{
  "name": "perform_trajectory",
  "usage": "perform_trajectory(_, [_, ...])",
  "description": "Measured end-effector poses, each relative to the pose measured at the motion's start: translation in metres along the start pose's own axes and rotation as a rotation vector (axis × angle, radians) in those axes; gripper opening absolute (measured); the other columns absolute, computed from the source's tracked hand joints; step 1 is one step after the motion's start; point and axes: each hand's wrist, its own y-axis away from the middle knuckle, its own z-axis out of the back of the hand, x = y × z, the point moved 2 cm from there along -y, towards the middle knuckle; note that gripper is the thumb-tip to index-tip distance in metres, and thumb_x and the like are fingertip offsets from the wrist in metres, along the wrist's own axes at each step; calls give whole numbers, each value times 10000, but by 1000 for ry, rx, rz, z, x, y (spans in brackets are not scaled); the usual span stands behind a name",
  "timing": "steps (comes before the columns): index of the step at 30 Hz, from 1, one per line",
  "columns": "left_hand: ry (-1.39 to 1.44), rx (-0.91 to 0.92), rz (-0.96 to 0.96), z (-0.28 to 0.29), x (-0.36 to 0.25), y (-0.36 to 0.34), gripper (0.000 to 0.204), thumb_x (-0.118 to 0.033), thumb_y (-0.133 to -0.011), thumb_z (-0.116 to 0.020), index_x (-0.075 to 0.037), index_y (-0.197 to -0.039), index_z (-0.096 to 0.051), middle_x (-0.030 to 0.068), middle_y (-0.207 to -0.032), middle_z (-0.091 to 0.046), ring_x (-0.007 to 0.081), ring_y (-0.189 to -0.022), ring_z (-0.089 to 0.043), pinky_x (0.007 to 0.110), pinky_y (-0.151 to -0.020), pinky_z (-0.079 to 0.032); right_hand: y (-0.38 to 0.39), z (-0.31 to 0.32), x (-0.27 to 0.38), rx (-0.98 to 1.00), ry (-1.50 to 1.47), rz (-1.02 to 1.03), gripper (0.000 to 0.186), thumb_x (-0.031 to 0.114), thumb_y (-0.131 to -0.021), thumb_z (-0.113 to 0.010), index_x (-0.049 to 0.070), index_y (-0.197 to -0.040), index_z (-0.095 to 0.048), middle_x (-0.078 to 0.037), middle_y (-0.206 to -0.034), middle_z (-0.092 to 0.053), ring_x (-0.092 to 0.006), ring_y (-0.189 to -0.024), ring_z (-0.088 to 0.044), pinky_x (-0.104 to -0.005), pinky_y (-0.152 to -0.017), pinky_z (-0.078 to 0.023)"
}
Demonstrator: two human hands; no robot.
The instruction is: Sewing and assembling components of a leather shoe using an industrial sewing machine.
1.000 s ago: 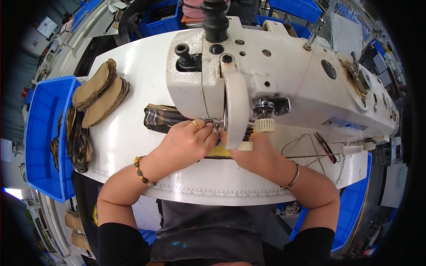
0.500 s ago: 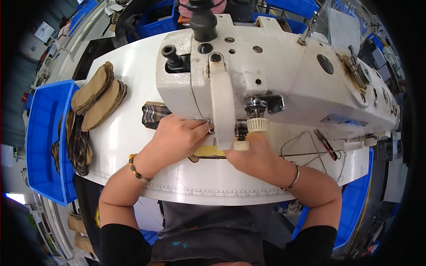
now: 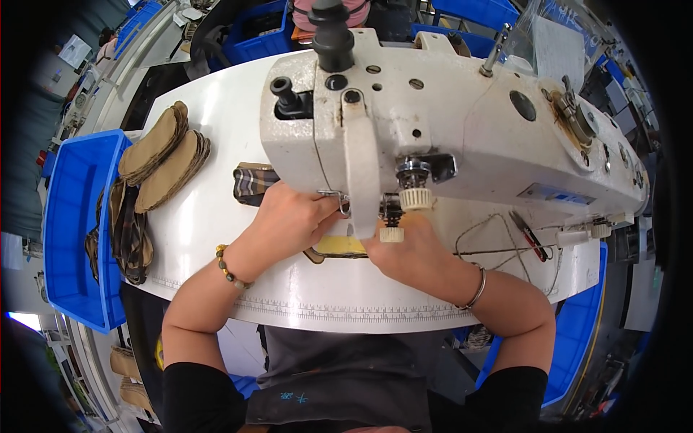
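Observation:
My left hand (image 3: 289,218) is closed, fingers bent together on a fabric piece beneath the head of a white sewing machine (image 3: 462,123). A yellow part (image 3: 341,247) of that piece, dark along its near edge, shows between my hands. A plaid part (image 3: 254,184) with a tan edge shows beyond my left hand; whether the two parts join is hidden. My right hand (image 3: 408,249) is curled at the right end of the yellow part, its fingertips partly behind the machine's tension knobs (image 3: 415,198). The needle area is hidden by the machine and my left fingers.
Stacked tan fabric pieces (image 3: 170,162) lie on the white table (image 3: 216,94) at left. A blue bin (image 3: 79,231) beside them has plaid fabric (image 3: 131,238) hanging over its rim. Red-and-black thread snips (image 3: 529,237) and a loose cord (image 3: 498,220) lie at right. A ruler strip (image 3: 346,315) runs along the near edge.
My left hand and wrist have shifted slightly right and up. My right hand stays nearly in place, and the yellow part is still between them. The whole view has also moved a little.

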Motion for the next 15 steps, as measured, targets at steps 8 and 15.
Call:
perform_trajectory(8, [41,-53,-12,1,-1,-1,191,-145,-720,-782,-62,-889,-750,56,-799,-688,255,-779,-657,358,-707,-527,0,-2,2,165,231,46,125,94,-699,-650,48,-815,-666,-75,-680,-594,-221,-625,-637,-350,-514,-476])
perform_trajectory(15, [-72,-108,-105,5,-2,19,190,-137,-754,-728,-82,-935,-742,-6,-874,-653,188,-812,-616,309,-686,-514,-8,8,10,114,322,-17,191,104,-678,-665,50,-856,-708,-73,-550,-570,-240,-540,-628,-385,-467,-478])
